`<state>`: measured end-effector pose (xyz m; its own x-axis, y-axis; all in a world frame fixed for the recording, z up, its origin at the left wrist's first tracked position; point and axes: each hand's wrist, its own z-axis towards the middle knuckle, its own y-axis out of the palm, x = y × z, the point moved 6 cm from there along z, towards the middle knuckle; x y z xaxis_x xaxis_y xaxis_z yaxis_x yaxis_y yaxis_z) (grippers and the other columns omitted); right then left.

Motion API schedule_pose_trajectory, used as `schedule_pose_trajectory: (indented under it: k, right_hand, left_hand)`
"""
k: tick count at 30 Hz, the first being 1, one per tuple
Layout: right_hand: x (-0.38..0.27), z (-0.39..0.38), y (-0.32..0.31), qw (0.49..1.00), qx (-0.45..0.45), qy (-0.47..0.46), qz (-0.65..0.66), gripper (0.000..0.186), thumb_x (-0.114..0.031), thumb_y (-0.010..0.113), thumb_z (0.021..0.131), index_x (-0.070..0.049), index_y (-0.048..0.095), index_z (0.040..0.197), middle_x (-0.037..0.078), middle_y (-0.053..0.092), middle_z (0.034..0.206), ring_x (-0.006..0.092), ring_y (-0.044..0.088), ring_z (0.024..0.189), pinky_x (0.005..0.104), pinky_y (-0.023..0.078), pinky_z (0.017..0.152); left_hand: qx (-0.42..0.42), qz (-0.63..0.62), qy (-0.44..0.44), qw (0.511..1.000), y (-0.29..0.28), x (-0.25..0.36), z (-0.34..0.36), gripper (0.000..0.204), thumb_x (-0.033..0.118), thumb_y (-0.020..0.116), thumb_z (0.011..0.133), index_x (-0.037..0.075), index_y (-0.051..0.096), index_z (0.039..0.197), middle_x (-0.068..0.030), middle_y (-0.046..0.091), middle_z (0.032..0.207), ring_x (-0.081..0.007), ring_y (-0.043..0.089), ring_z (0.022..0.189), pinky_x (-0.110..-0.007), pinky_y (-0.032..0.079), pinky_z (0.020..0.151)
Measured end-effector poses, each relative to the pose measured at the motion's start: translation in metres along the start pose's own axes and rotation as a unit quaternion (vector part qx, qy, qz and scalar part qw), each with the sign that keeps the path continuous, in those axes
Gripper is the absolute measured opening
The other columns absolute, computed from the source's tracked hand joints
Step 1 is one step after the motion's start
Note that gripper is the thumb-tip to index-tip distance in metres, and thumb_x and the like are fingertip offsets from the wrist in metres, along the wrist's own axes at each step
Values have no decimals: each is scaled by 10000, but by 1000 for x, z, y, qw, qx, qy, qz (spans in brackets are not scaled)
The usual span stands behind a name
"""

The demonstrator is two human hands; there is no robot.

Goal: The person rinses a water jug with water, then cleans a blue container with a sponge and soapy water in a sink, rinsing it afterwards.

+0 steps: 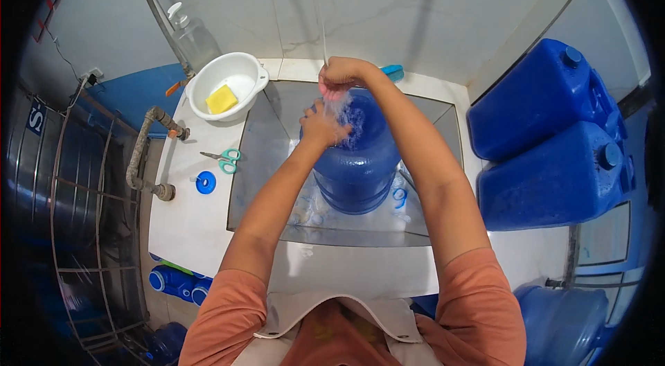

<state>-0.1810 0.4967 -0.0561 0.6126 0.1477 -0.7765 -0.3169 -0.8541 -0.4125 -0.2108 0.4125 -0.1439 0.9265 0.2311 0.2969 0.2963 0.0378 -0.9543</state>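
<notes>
A large blue water jug (pixel 360 168) stands upright in the grey sink basin (pixel 267 158). My left hand (pixel 322 125) lies on the jug's upper left side, its fingers spread. Above the jug top, my right hand (pixel 344 72) is closed round a pink piece (pixel 334 90), whose exact kind I cannot make out. A thin pale line (pixel 323 33) runs down the wall to this hand. Water (pixel 352 120) splashes below it onto the jug's top and beside my left fingers. The jug's mouth is hidden by the splash and my hands.
Left of the basin are a white bowl (pixel 196 99) with a yellow sponge (pixel 222 99), a pump bottle (pixel 194 40), teal scissors (pixel 227 161) and a blue cap (pixel 205 182). Blue jerrycans (pixel 547 182) stand at right. A teal brush (pixel 393 73) lies behind; a pipe (pixel 135 158) juts up at left.
</notes>
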Motion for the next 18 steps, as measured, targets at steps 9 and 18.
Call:
schedule_pose_trajectory:
  k: [9,18]
  right_hand:
    - [1,3,0,999,14,-3,-48,199,-37,413,754,-8,603,707,92,609,689,155,584,570,267,492,521]
    - [4,6,1,999,-10,0,46,183,-19,425,747,12,605,734,99,610,699,173,598,601,280,507,541]
  left_hand:
    - [-14,-44,-37,998,-28,7,-16,911,558,619,655,53,299,1341,-223,365,1316,-363,366,1198,-450,270,1015]
    - [-25,17,62,998,-15,14,0,940,582,626,660,34,289,1346,-224,338,1345,-378,352,1224,-416,324,994]
